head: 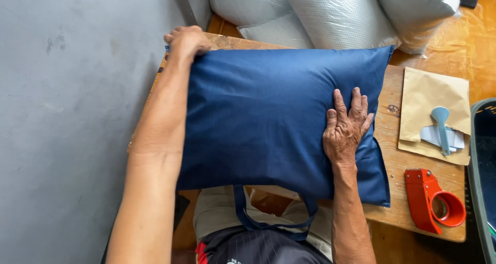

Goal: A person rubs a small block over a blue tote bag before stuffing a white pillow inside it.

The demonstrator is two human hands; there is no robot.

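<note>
A stuffed dark blue fabric bag (268,114) lies flat across a small wooden table (408,212), its carry handles (274,223) hanging over the near edge. My left hand (186,40) grips the bag's far left corner with fingers curled over it. My right hand (345,127) presses flat on the bag's right part, fingers spread.
Several white wrapped pillows (336,13) lie beyond the table. Right of the bag are brown paper envelopes (431,96) with a light blue scraper tool (442,127) on them, and an orange tape dispenser (431,199). A dark bin (483,160) stands at the right edge. A grey wall (77,114) is on the left.
</note>
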